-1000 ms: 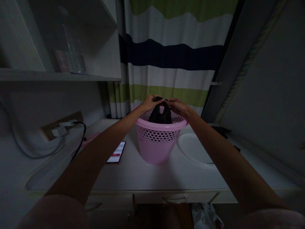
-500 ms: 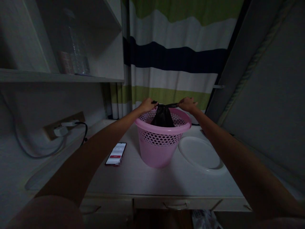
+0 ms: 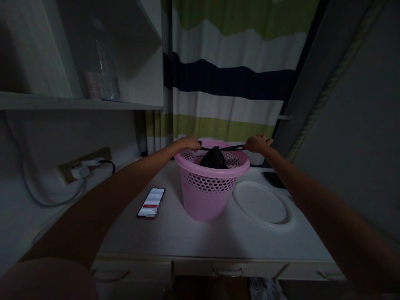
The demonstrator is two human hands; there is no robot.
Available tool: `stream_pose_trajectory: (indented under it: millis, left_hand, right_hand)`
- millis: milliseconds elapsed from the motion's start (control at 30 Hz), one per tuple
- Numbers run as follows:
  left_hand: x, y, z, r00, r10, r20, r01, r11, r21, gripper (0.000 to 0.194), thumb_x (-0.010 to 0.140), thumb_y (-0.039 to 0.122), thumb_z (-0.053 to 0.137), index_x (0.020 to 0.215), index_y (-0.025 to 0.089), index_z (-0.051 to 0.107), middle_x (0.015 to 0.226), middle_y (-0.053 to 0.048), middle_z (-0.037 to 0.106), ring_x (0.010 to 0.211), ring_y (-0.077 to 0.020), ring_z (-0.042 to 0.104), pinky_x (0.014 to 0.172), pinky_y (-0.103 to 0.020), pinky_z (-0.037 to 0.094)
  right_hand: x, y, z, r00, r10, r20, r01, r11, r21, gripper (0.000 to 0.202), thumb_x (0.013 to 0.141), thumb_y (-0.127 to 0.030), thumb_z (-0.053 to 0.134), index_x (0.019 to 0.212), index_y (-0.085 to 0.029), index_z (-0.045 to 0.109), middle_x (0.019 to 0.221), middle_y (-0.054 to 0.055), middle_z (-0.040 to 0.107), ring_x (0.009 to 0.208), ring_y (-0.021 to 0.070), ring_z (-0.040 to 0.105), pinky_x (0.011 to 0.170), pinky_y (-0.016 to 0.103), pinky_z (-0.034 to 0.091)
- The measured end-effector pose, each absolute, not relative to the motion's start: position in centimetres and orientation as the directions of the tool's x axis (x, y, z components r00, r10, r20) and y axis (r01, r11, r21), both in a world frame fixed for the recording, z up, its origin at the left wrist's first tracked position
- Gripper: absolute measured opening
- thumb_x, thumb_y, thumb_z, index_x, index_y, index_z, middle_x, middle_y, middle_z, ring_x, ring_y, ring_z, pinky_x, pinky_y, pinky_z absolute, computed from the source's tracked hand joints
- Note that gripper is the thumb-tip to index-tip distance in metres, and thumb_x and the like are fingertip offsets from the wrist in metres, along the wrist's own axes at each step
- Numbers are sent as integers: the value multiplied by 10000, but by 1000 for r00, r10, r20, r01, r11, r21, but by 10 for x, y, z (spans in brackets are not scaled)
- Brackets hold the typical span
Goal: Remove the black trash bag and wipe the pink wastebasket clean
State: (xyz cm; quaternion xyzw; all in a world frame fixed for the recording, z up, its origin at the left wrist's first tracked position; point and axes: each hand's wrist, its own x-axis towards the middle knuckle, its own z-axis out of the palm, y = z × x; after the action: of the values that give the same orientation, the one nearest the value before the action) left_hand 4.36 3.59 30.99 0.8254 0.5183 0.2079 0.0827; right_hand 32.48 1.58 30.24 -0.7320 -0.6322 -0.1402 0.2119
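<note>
A pink perforated basket (image 3: pixel 206 189) stands on a white desk (image 3: pixel 193 233). Inside it sits a black plastic bag (image 3: pixel 213 159), gathered at its top. My left hand (image 3: pixel 189 143) pinches one black bag strap at the basket's left rim. My right hand (image 3: pixel 257 143) pinches the other strap beyond the right rim. The two straps run taut and nearly level between my hands, above the basket's mouth.
A lit phone (image 3: pixel 151 202) lies left of the basket. A white round lid or plate (image 3: pixel 262 205) lies to its right. On the left wall sits a power strip with a plug and cable (image 3: pixel 81 166). A shelf holds a clear bottle (image 3: pixel 103 71). Behind hangs a striped curtain (image 3: pixel 231 75).
My hands have moved apart from the middle above the basket, pulling the bag's straps outward. The bag's top has sunk lower into the basket.
</note>
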Motion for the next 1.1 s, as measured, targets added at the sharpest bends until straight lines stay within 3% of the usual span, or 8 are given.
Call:
stream_pose_trajectory:
  millis: [100,300,467,667,800,900,1000,1100]
  left_hand:
    - [45,30,310,357,916,182,904,-388,182,176,606,191,535,484,117,637,425,-66,544,497,-170,518,513,-253,369]
    - [36,25,314,348,933,94,937,-349,-2,361,697,268,481,936,76,671,929,-186,651,814,-275,595,690,-333,426]
    - [31,21,318,319,941,112,948,-318,-29,414,728,288,489,1052,67,622,962,-216,633,900,-314,578,755,-371,404]
    - [23,27,318,341,924,173,940,-329,-93,343,731,279,492,970,92,653,958,-206,630,932,-326,555,824,-423,348]
    - [17,32,324,319,898,302,939,-343,30,187,652,225,584,770,113,676,794,-155,642,908,-304,553,816,-379,340]
    - [21,33,334,278,909,310,879,-371,298,37,582,145,623,552,123,624,543,-87,568,756,-250,568,678,-300,366]
    - [35,30,341,353,886,300,670,-463,580,170,569,66,596,421,134,545,394,-31,457,529,-166,509,540,-263,327]
    - [54,26,343,371,859,353,502,-505,702,219,601,52,583,410,138,517,350,1,399,419,-106,417,479,-245,287]
  right_hand:
    - [328,5,298,293,865,407,951,-308,-29,321,687,-390,581,902,-164,653,1142,157,507,1161,384,304,859,626,218]
    - [339,-8,298,304,885,352,945,-327,6,287,739,-370,526,924,-190,651,1073,122,578,1109,356,417,843,530,323]
    - [352,-5,300,218,931,292,975,-196,-103,246,733,-238,518,921,-143,646,870,105,648,776,202,600,600,261,427]
    - [363,-14,296,222,926,305,967,-169,-190,160,715,-151,513,774,-123,660,650,56,649,572,125,573,499,203,383]
    - [363,-19,300,235,925,298,945,-146,-292,118,699,-113,527,630,-127,621,483,9,573,416,91,490,453,206,362]
    - [350,-25,309,168,935,314,873,7,-487,136,711,-90,516,597,-130,577,423,-19,503,377,73,441,417,196,333]
    - [323,-32,323,21,943,332,587,257,-767,129,747,-61,470,707,-131,570,484,-15,526,423,70,470,429,182,355]
    - [288,-35,335,-135,911,390,214,411,-886,97,787,-95,468,778,-158,542,628,3,588,506,73,527,468,178,398]
